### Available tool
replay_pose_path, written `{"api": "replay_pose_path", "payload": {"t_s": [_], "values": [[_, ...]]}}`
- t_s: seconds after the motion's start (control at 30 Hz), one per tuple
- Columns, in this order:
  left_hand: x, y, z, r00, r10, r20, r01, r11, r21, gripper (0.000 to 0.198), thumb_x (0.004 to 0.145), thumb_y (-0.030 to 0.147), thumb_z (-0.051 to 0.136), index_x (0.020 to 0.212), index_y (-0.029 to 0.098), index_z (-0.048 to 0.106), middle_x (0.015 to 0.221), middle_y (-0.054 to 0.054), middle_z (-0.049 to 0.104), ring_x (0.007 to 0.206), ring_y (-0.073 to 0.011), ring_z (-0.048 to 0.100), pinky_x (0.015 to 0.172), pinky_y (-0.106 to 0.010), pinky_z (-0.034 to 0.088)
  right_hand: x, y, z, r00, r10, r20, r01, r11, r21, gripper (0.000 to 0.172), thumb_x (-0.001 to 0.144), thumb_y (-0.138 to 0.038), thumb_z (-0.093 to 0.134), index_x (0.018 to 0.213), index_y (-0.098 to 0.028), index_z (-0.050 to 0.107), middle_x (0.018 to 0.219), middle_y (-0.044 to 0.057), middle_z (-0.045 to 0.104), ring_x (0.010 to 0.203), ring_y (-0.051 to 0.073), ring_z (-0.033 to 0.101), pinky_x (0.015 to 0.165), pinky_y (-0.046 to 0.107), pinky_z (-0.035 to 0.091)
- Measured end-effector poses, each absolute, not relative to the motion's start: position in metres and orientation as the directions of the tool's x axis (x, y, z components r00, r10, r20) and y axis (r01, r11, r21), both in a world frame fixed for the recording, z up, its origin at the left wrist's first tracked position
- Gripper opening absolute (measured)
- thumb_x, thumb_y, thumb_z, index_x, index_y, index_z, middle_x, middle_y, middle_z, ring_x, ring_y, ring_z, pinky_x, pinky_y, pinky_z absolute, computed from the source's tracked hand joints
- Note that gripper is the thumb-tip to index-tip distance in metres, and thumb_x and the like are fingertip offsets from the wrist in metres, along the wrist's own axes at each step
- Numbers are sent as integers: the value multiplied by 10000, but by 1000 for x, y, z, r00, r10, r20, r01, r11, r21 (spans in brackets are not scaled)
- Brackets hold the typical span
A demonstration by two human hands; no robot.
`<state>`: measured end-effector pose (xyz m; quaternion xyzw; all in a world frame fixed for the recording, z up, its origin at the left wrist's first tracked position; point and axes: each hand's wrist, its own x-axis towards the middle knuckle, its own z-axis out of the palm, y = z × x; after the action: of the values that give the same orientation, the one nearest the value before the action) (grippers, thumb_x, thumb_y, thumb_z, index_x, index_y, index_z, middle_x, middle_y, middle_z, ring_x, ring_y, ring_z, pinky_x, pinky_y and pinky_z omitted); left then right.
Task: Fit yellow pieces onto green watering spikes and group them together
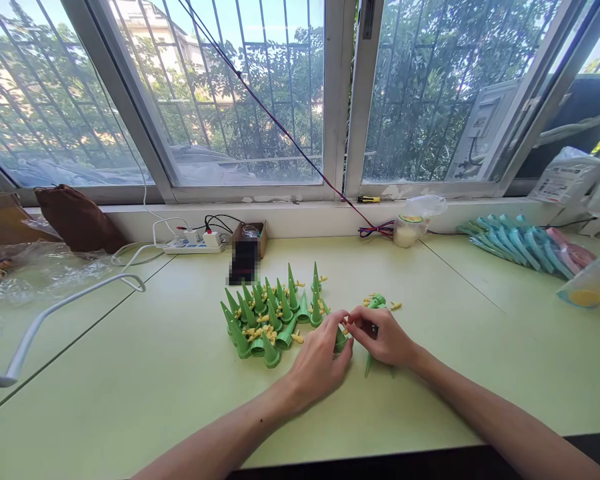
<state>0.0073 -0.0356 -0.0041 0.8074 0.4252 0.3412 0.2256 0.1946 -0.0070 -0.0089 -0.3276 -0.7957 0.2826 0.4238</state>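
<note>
At ten o'clock from the left hand [324, 353], whose fingers pinch a cone [340, 341], seemingly steadying it for the right hand [386, 337], fingertips pressed together on something unclear, more cones [271, 352] stand mostly base-down, probably for stability.

The pale green table [130, 407] is carrying many green cones [271, 352] — most are standing upright, and small yellow pieces [297, 339] are lying among them. Farther back, a white power strip [195, 248], a jar [407, 236] and blue-green packets [517, 247] are resting.
</note>
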Motion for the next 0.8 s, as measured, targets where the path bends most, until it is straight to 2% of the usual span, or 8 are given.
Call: {"api": "replay_pose_path", "payload": {"t_s": [0.17, 0.37, 0.6, 0.8], "values": [[7, -36, -4, 407, 859, 312, 565, -504, 653, 397, 931, 191, 490, 1326, 203, 453, 1131, -88, 683, 740, -174, 631, 738, -331, 503, 194, -5, -9, -424, 761, 490, 307, 631, -713, 186, 982, -293, 553, 833, -186, 584, 617, -40, 466, 513, 102, 367, 502, 244, 311], [8, -34, -2, 424, 876, 232, 612, -465, 640, 407, 934, 202, 480, 1339, 176, 443, 932, -62, 686, 725, -206, 635, 738, -342, 484, 193, -5, -8, -435, 759, 485, 327, 635, -700, 177, 972, -274, 551, 826, -186, 598, 601, -43, 459, 505, 102, 368, 499, 244, 309], [8, -34, -1, 417, 871, 260, 588, -477, 654, 377, 942, 200, 478, 1319, 196, 453, 1028, -80, 686, 853, -213, 655, 814, -338, 491, 194, -8, -6, -448, 753, 482, 336, 642, -690, 148, 968, -276, 550, 876, -182, 618, 631, -29, 512, 518, 108, 382, 510, 245, 326], [8, -35, -2, 395, 879, 266, 583, -464, 667, 382, 935, 195, 488, 1316, 188, 464, 992, -73, 692, 789, -196, 646, 783, -330, 494, 194, -6, -8, -437, 769, 466, 346, 622, -702, 215, 1000, -334, 534, 865, -187, 616, 621, -34, 498, 516, 109, 365, 512, 250, 317]]}}
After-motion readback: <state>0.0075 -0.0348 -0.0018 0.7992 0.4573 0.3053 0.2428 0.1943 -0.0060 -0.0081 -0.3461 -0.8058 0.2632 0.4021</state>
